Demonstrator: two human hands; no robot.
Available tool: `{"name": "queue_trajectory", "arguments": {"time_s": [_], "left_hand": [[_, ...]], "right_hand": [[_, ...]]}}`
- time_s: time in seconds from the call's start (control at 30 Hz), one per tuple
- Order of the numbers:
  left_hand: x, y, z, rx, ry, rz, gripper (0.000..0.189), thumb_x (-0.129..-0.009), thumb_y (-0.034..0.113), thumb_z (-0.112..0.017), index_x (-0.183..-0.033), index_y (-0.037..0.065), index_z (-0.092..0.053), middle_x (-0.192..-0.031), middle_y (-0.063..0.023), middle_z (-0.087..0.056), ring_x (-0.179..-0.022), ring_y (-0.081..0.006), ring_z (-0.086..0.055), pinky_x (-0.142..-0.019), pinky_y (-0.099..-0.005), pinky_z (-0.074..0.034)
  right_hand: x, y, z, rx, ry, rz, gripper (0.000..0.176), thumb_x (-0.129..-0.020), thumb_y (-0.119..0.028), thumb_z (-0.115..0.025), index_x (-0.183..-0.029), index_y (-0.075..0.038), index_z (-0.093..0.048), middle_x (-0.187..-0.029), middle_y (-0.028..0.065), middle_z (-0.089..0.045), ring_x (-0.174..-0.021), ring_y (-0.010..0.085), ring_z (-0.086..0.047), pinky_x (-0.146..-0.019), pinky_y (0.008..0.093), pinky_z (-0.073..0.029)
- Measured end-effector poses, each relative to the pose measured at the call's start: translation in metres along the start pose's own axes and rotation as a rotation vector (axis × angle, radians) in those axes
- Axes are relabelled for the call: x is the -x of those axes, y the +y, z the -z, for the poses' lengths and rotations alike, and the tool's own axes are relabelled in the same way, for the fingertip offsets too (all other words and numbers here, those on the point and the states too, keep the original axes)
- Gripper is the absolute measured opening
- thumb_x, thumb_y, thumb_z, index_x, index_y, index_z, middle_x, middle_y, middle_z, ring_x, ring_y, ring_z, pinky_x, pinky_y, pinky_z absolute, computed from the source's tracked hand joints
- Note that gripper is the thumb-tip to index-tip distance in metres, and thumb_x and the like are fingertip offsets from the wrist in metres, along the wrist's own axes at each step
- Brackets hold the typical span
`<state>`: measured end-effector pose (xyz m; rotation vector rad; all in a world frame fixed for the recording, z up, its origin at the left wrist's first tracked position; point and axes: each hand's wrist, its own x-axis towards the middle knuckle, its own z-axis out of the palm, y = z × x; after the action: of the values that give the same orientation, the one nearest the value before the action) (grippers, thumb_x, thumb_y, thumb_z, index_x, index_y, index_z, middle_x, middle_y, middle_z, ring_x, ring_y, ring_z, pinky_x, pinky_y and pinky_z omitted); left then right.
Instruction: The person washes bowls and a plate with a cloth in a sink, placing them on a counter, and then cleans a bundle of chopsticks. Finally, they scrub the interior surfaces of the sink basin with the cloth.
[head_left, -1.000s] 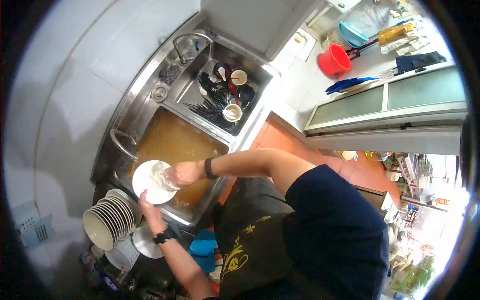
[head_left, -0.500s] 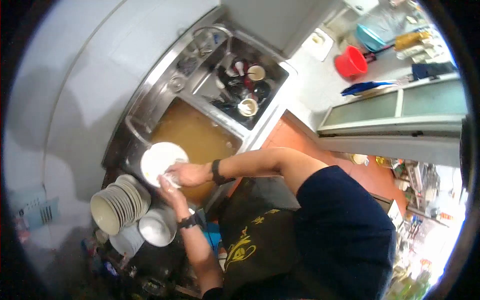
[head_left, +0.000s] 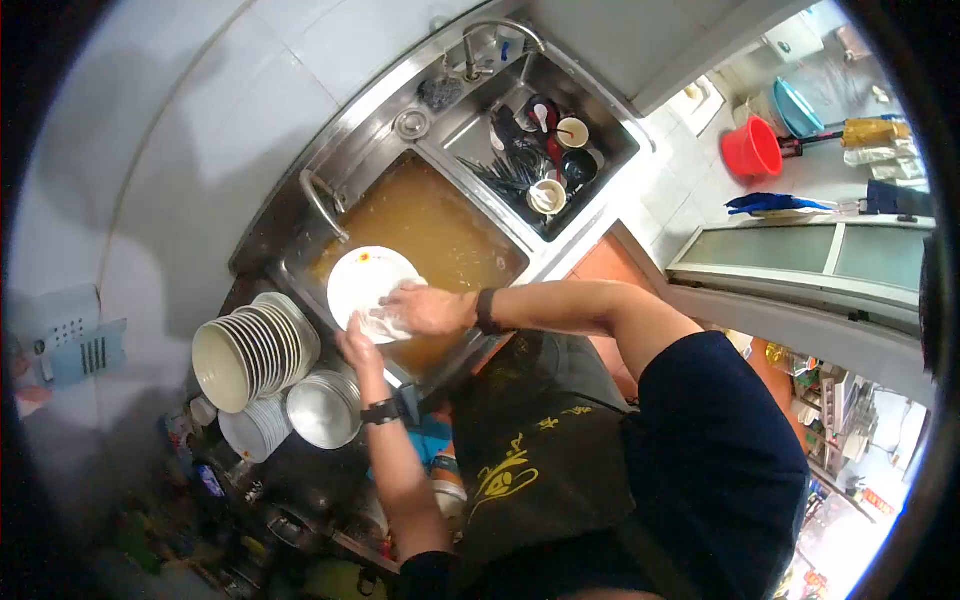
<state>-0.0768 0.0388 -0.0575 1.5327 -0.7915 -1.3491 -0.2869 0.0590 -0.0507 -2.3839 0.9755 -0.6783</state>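
Observation:
A white plate is tilted over the left sink basin's murky brown water, with orange-red specks near its upper rim. My left hand is closed on the plate's lower edge. My right hand presses a bunched white cloth against the plate's face; its fingers are partly hidden by the cloth. A curved faucet reaches over the basin just above the plate.
Stacked plates, smaller white dishes and metal bowls stand left of the basin. The second basin holds cups, spoons and dark utensils. A red bucket stands at upper right.
The whole view has shifted, so sink and stacks appear elsewhere in frame. The plate has turned, bringing orange-red specks into sight, and the right hand's cloth has moved across its face.

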Motion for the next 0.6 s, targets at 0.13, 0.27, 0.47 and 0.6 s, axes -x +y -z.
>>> {"name": "queue_trajectory", "arguments": {"time_s": [0.13,0.27,0.47,0.6], "left_hand": [[-0.011,0.043,0.031,-0.220,-0.292,0.237,0.025,-0.077,0.008,-0.060,-0.098,-0.007,-0.058,-0.094,-0.0115,-0.063,-0.080,-0.0195,-0.059,-0.073,-0.0319,-0.047],[-0.031,0.024,0.046,-0.289,-0.399,0.258,0.027,-0.075,0.004,-0.059,-0.100,-0.007,-0.056,-0.094,-0.0113,-0.063,-0.082,-0.0205,-0.060,-0.070,-0.0316,-0.047],[-0.014,-0.027,0.027,-0.034,-0.139,0.124,0.033,-0.076,0.000,-0.060,-0.108,-0.007,-0.059,-0.100,-0.0138,-0.065,-0.093,-0.0246,-0.063,-0.082,-0.0354,-0.050],[-0.018,-0.046,0.012,-0.277,-0.279,-0.071,0.042,-0.078,0.000,-0.059,-0.119,-0.007,-0.059,-0.107,-0.0145,-0.067,-0.100,-0.0272,-0.064,-0.088,-0.0385,-0.051]], "right_hand": [[0.001,0.057,0.015,0.234,-0.047,0.250,0.051,-0.084,-0.019,-0.060,-0.135,-0.012,-0.055,-0.139,0.0113,-0.054,-0.128,0.0300,-0.048,-0.109,0.0444,-0.037],[-0.005,0.095,0.029,0.163,-0.041,-0.155,0.035,-0.087,-0.019,-0.060,-0.121,-0.011,-0.063,-0.126,0.0101,-0.062,-0.110,0.0286,-0.061,-0.093,0.0419,-0.049],[0.016,0.067,0.014,-1.521,0.393,-0.864,0.034,-0.106,-0.030,-0.044,-0.131,-0.010,-0.055,-0.103,0.0010,-0.065,-0.076,0.0118,-0.059,-0.070,0.0296,-0.051],[0.013,0.056,-0.023,-2.060,0.384,-0.946,0.044,-0.101,-0.029,-0.055,-0.140,-0.010,-0.049,-0.136,0.0062,-0.057,-0.122,0.0212,-0.056,-0.107,0.0406,-0.042]]}}
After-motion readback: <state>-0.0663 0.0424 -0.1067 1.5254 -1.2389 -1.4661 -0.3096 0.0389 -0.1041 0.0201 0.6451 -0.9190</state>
